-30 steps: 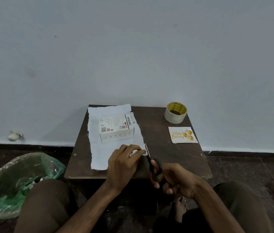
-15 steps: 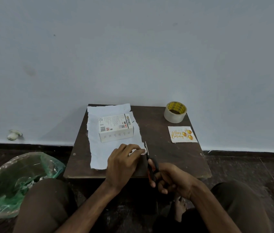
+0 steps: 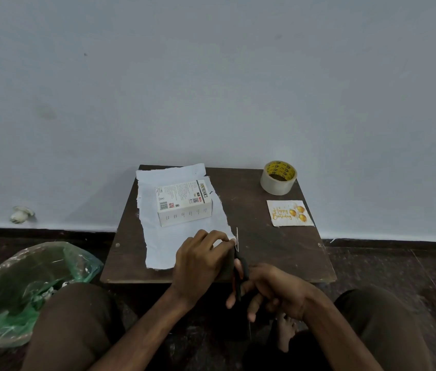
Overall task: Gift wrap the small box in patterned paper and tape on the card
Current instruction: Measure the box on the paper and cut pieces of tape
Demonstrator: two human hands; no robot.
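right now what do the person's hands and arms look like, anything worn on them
Both the left hand and the right hand are bare: no gloves, rings, watch or bracelet show. The left forearm and right forearm are bare too, with no sleeve in view.

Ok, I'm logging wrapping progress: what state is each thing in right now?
White paper sheet: flat, unfolded, under the box.
Small white printed cardboard box: closed, unwrapped.
Clear tape roll: lying flat, untouched.
Birthday card with gold balloons: face up, untaped.
Black-handled scissors: gripped by right hand, at paper's edge.
Left hand: holds paper's edge.
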